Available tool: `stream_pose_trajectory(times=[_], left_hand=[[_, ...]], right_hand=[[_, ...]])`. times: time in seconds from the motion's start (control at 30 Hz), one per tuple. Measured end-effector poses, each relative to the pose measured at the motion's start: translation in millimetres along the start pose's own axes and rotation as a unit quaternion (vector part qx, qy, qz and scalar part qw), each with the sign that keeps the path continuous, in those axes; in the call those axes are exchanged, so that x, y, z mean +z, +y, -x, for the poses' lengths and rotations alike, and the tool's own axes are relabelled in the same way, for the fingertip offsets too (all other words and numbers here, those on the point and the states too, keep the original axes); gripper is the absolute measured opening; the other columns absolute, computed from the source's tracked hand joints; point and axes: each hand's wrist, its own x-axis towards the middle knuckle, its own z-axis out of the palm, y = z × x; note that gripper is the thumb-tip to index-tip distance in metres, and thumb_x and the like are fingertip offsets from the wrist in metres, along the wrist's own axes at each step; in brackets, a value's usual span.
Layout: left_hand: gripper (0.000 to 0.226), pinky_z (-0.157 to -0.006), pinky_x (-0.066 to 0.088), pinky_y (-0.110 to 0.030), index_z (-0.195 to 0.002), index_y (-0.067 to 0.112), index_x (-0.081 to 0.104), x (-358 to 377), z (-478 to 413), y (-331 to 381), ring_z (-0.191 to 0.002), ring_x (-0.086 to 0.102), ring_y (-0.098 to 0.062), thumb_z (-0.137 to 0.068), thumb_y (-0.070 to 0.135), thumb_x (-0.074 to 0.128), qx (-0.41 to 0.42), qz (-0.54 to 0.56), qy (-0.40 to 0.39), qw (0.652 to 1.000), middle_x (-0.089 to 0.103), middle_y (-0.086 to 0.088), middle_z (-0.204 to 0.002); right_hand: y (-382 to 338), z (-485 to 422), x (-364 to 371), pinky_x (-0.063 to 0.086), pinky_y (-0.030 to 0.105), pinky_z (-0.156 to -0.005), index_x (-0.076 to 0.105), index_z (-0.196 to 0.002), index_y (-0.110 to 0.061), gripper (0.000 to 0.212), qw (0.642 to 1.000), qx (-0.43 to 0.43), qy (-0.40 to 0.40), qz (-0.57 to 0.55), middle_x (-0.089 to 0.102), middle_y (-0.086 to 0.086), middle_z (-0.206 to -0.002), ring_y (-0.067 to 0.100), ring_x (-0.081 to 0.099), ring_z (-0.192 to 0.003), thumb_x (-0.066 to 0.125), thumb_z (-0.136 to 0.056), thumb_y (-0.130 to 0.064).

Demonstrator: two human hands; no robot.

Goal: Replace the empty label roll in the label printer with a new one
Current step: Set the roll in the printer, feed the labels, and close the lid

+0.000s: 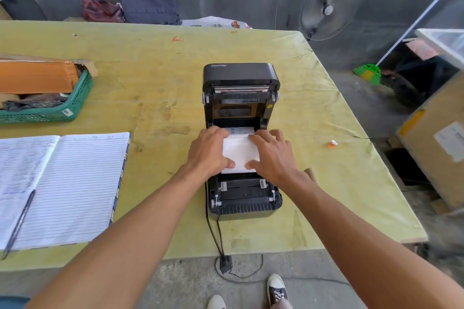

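Left hand (211,150) and right hand (272,155) clasp the label roll (239,153) by its ends (axis left-right) in the open Xprinter (241,75) bay; feed guides (263,183) lie just nearer.

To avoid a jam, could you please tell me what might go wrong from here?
The white label paper, held by the left hand and right hand, lies short of the guides, so it may feed crooked. The cables hang off the table near the shoes; a snag could drag the printer.
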Motion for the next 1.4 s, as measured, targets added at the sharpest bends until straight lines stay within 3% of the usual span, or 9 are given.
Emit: stream_pose_trajectory(times=[0.3,0.43,0.63,0.8,0.93,1.1,1.23,1.4], left_hand=[[0.077,-0.101,0.042,-0.042,-0.128,0.018,0.052,18.2,14.9,-2.8,-0.114,0.050,-0.021,-0.064,0.040,0.090,0.066,-0.088,0.079,0.991,0.054,0.002,-0.125],[0.071,-0.110,0.034,-0.051,-0.124,0.018,0.053,21.8,21.1,-4.6,-0.119,0.048,-0.021,-0.066,0.042,0.088,0.085,-0.122,0.091,0.985,0.053,0.002,-0.125],[0.065,-0.113,0.028,-0.052,-0.123,0.018,0.055,23.7,26.9,-1.5,-0.125,0.044,-0.023,-0.069,0.040,0.086,0.087,-0.167,0.094,0.978,0.052,0.000,-0.131],[0.060,-0.112,0.030,-0.057,-0.116,0.015,0.059,28.0,38.9,4.9,-0.121,0.048,-0.027,-0.067,0.029,0.089,0.079,-0.193,0.114,0.971,0.057,-0.005,-0.127],[0.045,-0.110,0.032,-0.061,-0.110,0.012,0.064,30.8,50.5,7.8,-0.118,0.053,-0.030,-0.069,0.009,0.083,0.087,-0.189,0.143,0.968,0.062,-0.008,-0.121],[0.027,-0.108,0.035,-0.063,-0.093,0.010,0.072,37.2,69.6,-1.2,-0.116,0.058,-0.031,-0.070,0.001,0.082,0.121,-0.200,0.161,0.959,0.067,-0.010,-0.115],[0.021,-0.090,0.047,-0.054,-0.074,0.009,0.072,40.2,76.4,-9.1,-0.102,0.061,-0.032,-0.062,0.000,0.086,0.170,-0.197,0.180,0.949,0.069,-0.010,-0.104],[0.012,-0.066,0.044,-0.038,-0.073,0.010,0.072,41.3,74.9,-6.5,-0.074,0.058,-0.026,-0.073,0.003,0.082,0.191,-0.168,0.178,0.951,0.066,-0.005,-0.081]], right_hand=[[-1.3,7.8,-5.8,0.036,0.042,-0.099,0.054,-0.134,-0.020,0.054,0.998,-0.039,0.016,0.052,0.055,-0.001,-0.138,0.027,0.037,-0.131,0.073,-0.086,-0.036],[3.3,8.7,-3.4,0.037,0.042,-0.101,0.054,-0.125,-0.020,0.045,0.995,-0.079,0.024,0.054,0.053,0.002,-0.135,0.028,0.039,-0.128,0.072,-0.087,-0.035],[7.6,12.7,1.0,0.037,0.045,-0.103,0.060,-0.122,-0.015,0.040,0.993,-0.107,0.027,0.049,0.049,0.006,-0.135,0.030,0.041,-0.126,0.071,-0.089,-0.034],[15.9,24.3,4.3,0.039,0.046,-0.100,0.065,-0.112,-0.013,0.022,0.987,-0.138,0.040,0.065,0.051,0.010,-0.135,0.032,0.044,-0.125,0.066,-0.092,-0.021],[20.6,33.5,9.9,0.041,0.045,-0.092,0.070,-0.103,-0.011,0.019,0.987,-0.141,0.028,0.078,0.053,0.010,-0.126,0.031,0.046,-0.114,0.072,-0.084,-0.011],[19.7,44.7,22.3,0.041,0.040,-0.087,0.066,-0.103,-0.010,0.017,0.987,-0.146,-0.019,0.069,0.053,0.007,-0.114,0.028,0.044,-0.105,0.061,-0.088,-0.004],[21.4,44.2,26.3,0.040,0.038,-0.086,0.066,-0.106,-0.011,0.023,0.985,-0.157,-0.019,0.075,0.056,0.006,-0.113,0.027,0.047,-0.103,0.056,-0.088,-0.001],[20.9,42.9,27.9,0.038,0.039,-0.081,0.067,-0.102,-0.011,0.019,0.985,-0.152,-0.003,0.077,0.056,0.006,-0.109,0.028,0.047,-0.101,0.059,-0.087,-0.004]])
